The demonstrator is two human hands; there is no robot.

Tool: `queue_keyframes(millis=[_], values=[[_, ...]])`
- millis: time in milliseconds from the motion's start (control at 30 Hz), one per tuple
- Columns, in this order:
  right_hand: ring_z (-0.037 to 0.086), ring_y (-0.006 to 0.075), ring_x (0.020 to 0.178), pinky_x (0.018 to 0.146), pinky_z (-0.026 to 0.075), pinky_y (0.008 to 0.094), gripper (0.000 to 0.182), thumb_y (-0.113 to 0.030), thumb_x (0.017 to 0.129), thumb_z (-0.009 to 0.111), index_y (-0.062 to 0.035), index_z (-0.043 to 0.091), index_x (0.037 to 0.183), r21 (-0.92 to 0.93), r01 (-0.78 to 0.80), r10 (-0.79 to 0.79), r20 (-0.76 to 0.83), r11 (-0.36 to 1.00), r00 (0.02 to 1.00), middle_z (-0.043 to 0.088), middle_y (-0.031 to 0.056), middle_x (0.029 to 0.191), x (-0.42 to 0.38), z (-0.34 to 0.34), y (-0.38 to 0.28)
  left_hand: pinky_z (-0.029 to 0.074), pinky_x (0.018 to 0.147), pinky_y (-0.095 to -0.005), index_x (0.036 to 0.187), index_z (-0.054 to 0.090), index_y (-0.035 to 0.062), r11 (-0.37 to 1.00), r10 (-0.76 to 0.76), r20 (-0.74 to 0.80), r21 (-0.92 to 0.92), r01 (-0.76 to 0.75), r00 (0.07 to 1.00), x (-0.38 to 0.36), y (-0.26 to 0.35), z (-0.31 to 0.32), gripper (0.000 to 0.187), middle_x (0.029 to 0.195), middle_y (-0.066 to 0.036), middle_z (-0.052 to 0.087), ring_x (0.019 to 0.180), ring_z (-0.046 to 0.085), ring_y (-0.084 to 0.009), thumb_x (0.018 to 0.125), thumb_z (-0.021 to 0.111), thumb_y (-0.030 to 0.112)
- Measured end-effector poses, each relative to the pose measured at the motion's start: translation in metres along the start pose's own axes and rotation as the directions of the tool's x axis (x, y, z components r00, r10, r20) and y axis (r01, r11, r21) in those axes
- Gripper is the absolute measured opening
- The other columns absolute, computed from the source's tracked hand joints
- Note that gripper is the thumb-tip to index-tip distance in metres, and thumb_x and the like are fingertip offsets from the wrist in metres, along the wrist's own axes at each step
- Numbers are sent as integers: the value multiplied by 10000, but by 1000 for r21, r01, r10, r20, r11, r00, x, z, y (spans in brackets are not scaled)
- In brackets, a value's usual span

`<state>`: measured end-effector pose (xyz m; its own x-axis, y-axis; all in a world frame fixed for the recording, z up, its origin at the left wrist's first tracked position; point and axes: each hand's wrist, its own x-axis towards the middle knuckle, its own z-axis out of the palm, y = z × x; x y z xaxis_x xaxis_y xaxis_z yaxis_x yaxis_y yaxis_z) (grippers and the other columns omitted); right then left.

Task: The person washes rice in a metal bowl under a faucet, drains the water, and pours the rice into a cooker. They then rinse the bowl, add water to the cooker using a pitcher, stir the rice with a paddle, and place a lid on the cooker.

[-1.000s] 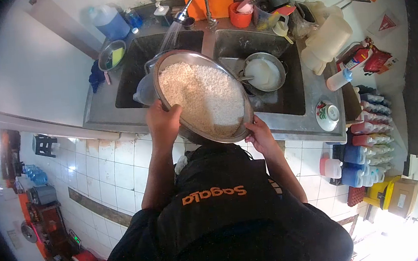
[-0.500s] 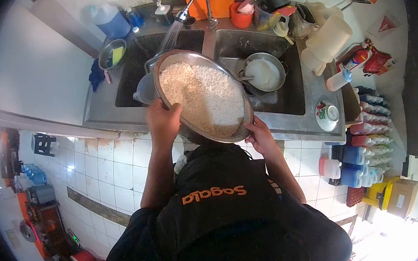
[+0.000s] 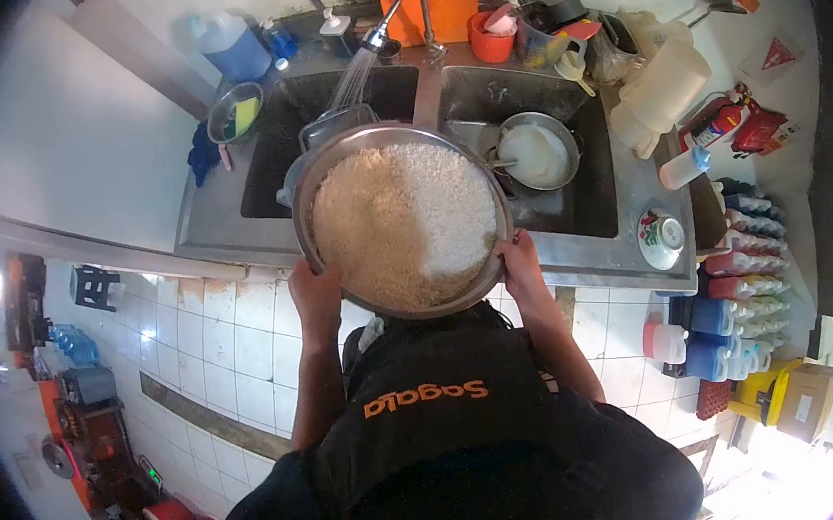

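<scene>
Between my two hands is a wide metal bowl (image 3: 412, 313), held in front of my apron at the sink's front edge. Pale grains that look like uncooked rice (image 3: 373, 224) fill much of it, tan on the left and whiter on the right. My left hand (image 3: 317, 295) grips the lower left rim, and my right hand (image 3: 519, 258) grips the right rim. Behind the bowl, the faucet (image 3: 377, 38) sprays water into the left sink basin (image 3: 268, 179). The bowl partly hides a clear container in that basin.
In the right basin (image 3: 596, 193) sits a metal pot (image 3: 571, 145) with whitish contents and a handle. A small bowl with a sponge (image 3: 244, 114) rests on the left counter. An upturned patterned bowl (image 3: 662, 236) lies on the right. Several jugs (image 3: 709, 357) line the floor at right.
The bowl has come closer to level and its far rim has moved nearer to me. Both hands keep their hold on the rim. The view has shifted slightly.
</scene>
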<state>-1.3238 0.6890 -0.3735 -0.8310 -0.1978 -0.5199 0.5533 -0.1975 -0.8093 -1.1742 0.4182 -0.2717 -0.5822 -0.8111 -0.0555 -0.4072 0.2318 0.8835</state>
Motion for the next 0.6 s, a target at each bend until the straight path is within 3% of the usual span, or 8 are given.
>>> queue_keyframes(millis=[33, 100, 133, 233, 367, 433, 500, 600], values=[[597, 190, 739, 582, 510, 333, 376, 23, 732, 545, 5, 466, 1100, 0, -3, 3, 7, 1000, 1000, 583, 112, 917, 3, 2, 1, 442, 533, -334, 784, 568, -92, 1000, -1, -7, 3, 1, 1000, -4, -6, -4, 212, 645, -145, 595, 592, 566, -178, 691, 609, 93], [579, 181, 722, 616, 479, 308, 351, 28, 728, 563, -1, 498, 1072, 16, 62, -63, 53, 998, 997, 594, 96, 894, 5, 10, 2, 441, 545, -312, 817, 594, -70, 939, -278, 93, -182, 291, 956, -19, 3, -15, 189, 689, -104, 609, 614, 565, -165, 699, 596, 78], [579, 181, 722, 616, 479, 308, 351, 28, 728, 563, -1, 498, 1072, 10, 55, -55, 70, 998, 996, 594, 96, 894, 4, 13, 1, 421, 507, -284, 825, 605, -46, 925, -178, 65, -330, 190, 982, -14, -50, -8, 162, 714, -67, 606, 571, 544, -131, 723, 573, 75], [564, 151, 708, 621, 452, 280, 259, 35, 730, 576, -9, 564, 984, -5, 138, -138, 30, 990, 990, 610, 53, 831, -9, 36, -15, 403, 480, -268, 861, 591, -30, 860, -406, 76, -306, 408, 911, -29, -41, -12, 167, 704, -46, 589, 541, 521, -105, 734, 565, 75], [564, 127, 702, 580, 428, 255, 265, 59, 716, 539, -4, 580, 970, -114, 139, -137, 25, 984, 990, 614, 43, 821, -9, 34, -12, 426, 466, -283, 847, 569, -14, 858, -459, 120, -199, 474, 881, -25, -52, -21, 194, 691, -79, 593, 538, 547, -155, 692, 592, 100], [564, 120, 699, 570, 421, 247, 272, 66, 707, 527, -3, 584, 965, -133, 164, -160, 43, 977, 986, 614, 42, 814, -3, 36, -15, 439, 558, -352, 806, 552, -33, 975, -202, -69, 85, 208, 977, -4, -71, -17, 215, 692, -136, 592, 628, 565, -244, 660, 606, 115], [564, 122, 694, 568, 423, 248, 271, 69, 694, 517, -5, 583, 946, -178, 128, -120, 56, 976, 991, 612, 37, 805, -6, 36, -19, 449, 623, -385, 822, 551, -38, 976, -142, -112, 147, 158, 984, 33, -58, -24, 260, 737, -202, 597, 716, 592, -303, 635, 604, 134], [503, 125, 584, 530, 404, 248, 166, 9, 708, 494, -24, 542, 863, -237, 155, -156, 17, 959, 988, 566, 24, 738, -28, 54, -37, 464, 716, -404, 943, 598, -11, 987, -148, 167, 92, 134, 975, 92, -79, -16, 290, 892, -240, 606, 856, 603, -334, 716, 562, 166]])
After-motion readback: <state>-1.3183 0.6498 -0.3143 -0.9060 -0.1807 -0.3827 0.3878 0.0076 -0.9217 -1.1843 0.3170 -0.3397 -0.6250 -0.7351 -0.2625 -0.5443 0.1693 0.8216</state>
